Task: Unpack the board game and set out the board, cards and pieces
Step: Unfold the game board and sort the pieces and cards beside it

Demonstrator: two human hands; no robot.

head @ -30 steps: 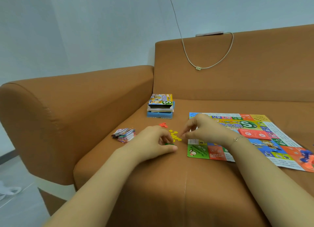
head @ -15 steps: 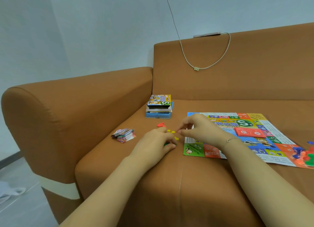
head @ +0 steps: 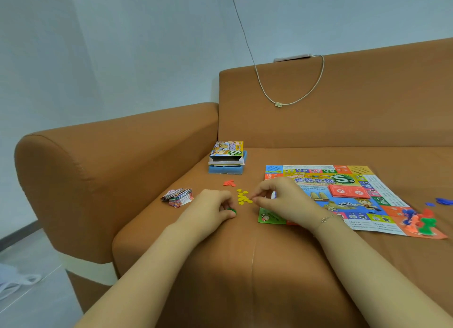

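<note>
The colourful game board [head: 382, 195] lies flat on the brown sofa seat with a red card stack [head: 348, 191] on it. Small yellow pieces [head: 244, 198] are scattered left of the board, red pieces [head: 229, 183] just beyond them. My left hand [head: 213, 207] rests on the seat with its fingers curled round small green pieces [head: 231, 211]. My right hand [head: 282, 200] hovers at the board's left edge, thumb and forefinger pinched together beside the yellow pieces; whether a piece is between them is hidden. The opened game box [head: 227, 157] stands by the armrest corner.
A stack of paper money [head: 178, 197] lies left of my left hand. Blue, red and green figures [head: 416, 221] stand on the board's near right corner, with blue pieces [head: 442, 201] beyond it. The sofa armrest [head: 98, 170] rises at left; a cable [head: 282, 99] hangs over the backrest.
The view has tilted up and shifted slightly. Both hands stay by the yellow pieces; my right hand's fingertips have moved a little lower beside them.
</note>
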